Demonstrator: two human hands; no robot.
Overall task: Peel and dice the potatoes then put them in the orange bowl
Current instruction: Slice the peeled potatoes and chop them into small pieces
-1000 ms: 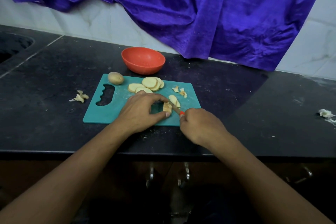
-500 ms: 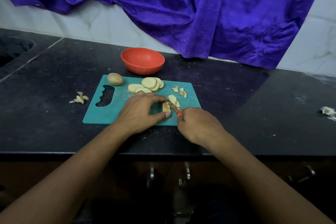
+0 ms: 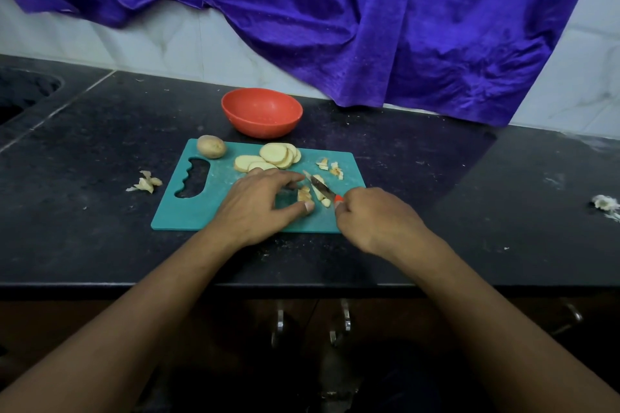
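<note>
Left hand [image 3: 258, 204] is down on the board [image 3: 188, 208], fingers curled, thumb and fingertips pinching a small potato piece [image 3: 304, 195] near the front right. Right hand [image 3: 372, 221] sits just beside it, closed round the red handle of a knife [image 3: 320, 186]. Only a sliver of that handle peeks out past the knuckles, and the blade slants away and to the left, its tip near the left fingers. The blade lies right against the piece, with a couple of cut bits [image 3: 324, 202] under and beside it. Further back on the teal board there is a fanned heap of round slices [image 3: 273, 157], touching and overlapping. At the far left corner sits a whole potato [image 3: 210, 146], skin on, just above the board's handle cut-out. A few scraps [image 3: 330, 168] lie toward the far right corner. Just beyond the board stands the orange bowl [image 3: 261, 112], upright, near the slices but not touching the board. Left of the board, a little pile of peels [image 3: 146, 183] rests on the black counter [image 3: 100, 144]. A pale crumpled scrap [image 3: 604, 203] lies well off to the right. A sink [image 3: 20, 94] shows at the far left edge, and a purple cloth [image 3: 369, 27] hangs over the white wall [image 3: 151, 40] behind.
</note>
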